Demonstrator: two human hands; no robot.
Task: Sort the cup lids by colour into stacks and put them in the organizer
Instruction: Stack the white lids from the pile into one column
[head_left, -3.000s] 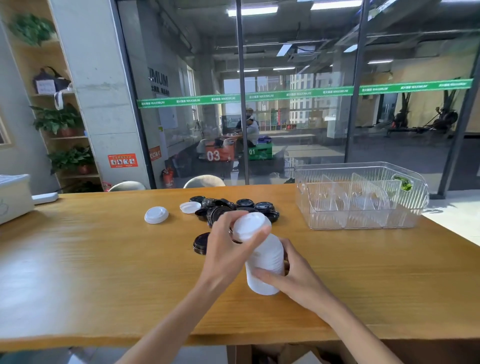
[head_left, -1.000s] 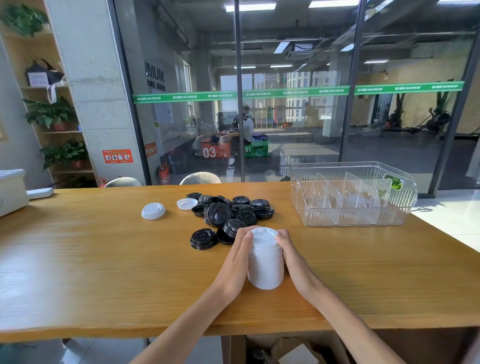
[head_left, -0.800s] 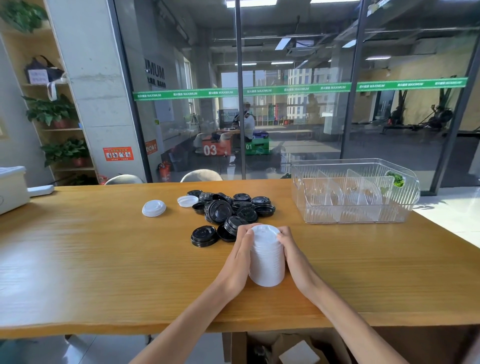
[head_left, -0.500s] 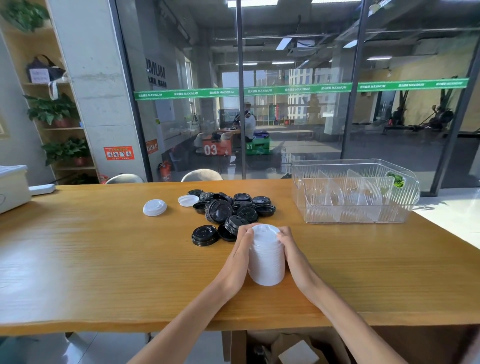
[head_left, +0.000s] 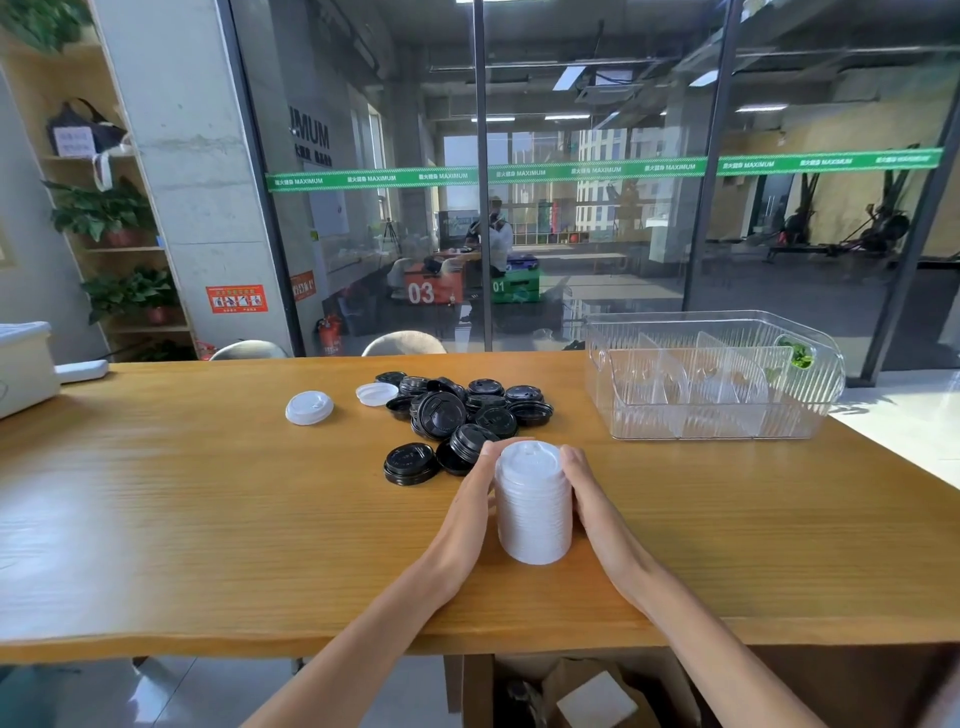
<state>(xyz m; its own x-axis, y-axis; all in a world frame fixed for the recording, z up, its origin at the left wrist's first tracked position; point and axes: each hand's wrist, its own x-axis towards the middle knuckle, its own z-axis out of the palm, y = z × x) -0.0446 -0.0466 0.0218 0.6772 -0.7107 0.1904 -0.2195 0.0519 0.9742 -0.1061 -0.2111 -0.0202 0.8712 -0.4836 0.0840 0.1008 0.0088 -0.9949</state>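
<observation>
A tall stack of white lids (head_left: 533, 506) stands upright on the wooden desk (head_left: 208, 519), near its front edge. The left hand (head_left: 467, 512) lies flat against the stack's left side and the right hand (head_left: 589, 499) against its right side, fingers straight and pressed to it, so the stack sits clasped between the two palms.

Just behind the stack lies a loose heap of black lids (head_left: 462, 413), some overlapping; the nearest of them touch or nearly touch the left fingertips. One single white lid (head_left: 309, 407) rests apart to the left of the heap, and another white lid (head_left: 377, 394) lies upturned at the heap's left edge.

To the right, further back, stands the clear plastic organizer (head_left: 714, 376) with upright dividers inside.

A white box (head_left: 23, 366) sits at the desk's far left. Beyond the desk a glass wall carries a green strip (head_left: 597, 170) printed "MAXIMUM"; behind it a red crate (head_left: 427, 291) reads "03" and a green crate (head_left: 514, 287) reads "01".
</observation>
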